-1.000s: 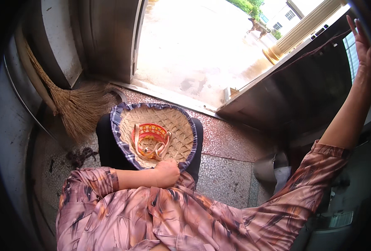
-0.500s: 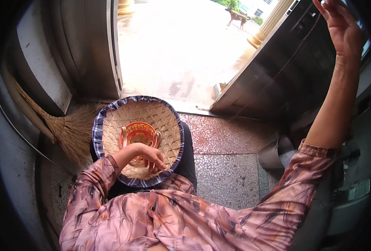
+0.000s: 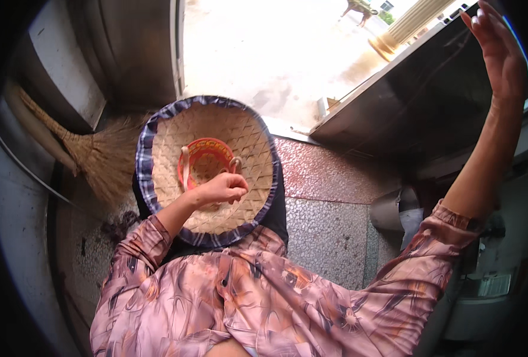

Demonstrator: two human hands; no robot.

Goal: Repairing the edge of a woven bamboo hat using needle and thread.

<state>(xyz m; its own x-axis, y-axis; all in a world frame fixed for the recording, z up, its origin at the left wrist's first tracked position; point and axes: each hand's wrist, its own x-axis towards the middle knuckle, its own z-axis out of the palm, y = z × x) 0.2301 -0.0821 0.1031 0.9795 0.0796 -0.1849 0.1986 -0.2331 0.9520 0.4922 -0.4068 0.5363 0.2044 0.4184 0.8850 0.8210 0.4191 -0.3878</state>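
Observation:
A woven straw hat [image 3: 252,160] lies with its hollow side up on my lap. Dark blue plaid cloth edges its brim. An orange-red patterned band with pale loops [image 3: 186,163] lines the inside. My left hand [image 3: 221,189] is over the hat's near inner side, its fingers curled together. Whatever they hold, if anything, is too small to make out. High at the far right, my right hand [image 3: 502,59] is raised well away from the hat. Its thumb and forefinger are bent close together, the other fingers stretched upward; nothing between them can be made out.
A straw broom [image 3: 100,152] leans at the left by the wall. The doorway has a dark open door [image 3: 407,89] on its right; a dog [image 3: 358,9] is outside on the bright ground. A grey bucket [image 3: 386,211] lies on the speckled floor [image 3: 323,238] at the right.
My left hand has lifted off the near brim and moved slightly right and up. My right hand has shifted a little right and down. The hat's hollow now faces the view more.

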